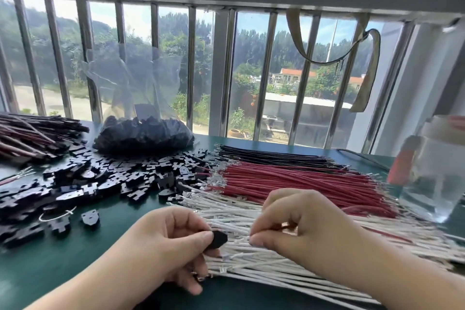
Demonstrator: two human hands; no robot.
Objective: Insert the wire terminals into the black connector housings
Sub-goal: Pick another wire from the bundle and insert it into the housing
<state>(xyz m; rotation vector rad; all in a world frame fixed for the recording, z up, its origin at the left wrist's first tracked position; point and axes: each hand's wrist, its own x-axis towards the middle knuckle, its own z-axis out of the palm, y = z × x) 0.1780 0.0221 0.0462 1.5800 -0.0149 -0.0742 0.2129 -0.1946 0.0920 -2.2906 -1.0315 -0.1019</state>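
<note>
Housing (219, 239) pinched in left hand (166, 241) points right toward right hand (299, 224), just beside, pinching a wire (285, 227)

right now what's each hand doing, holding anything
Left hand: pinching a black connector housing.
Right hand: fingers curled, pinching a thin wire over the white wires.

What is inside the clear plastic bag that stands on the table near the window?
The clear plastic bag holds a dark heap of black connector housings in its lower part; its upper part looks empty. What lies deeper inside the heap cannot be seen.
</note>
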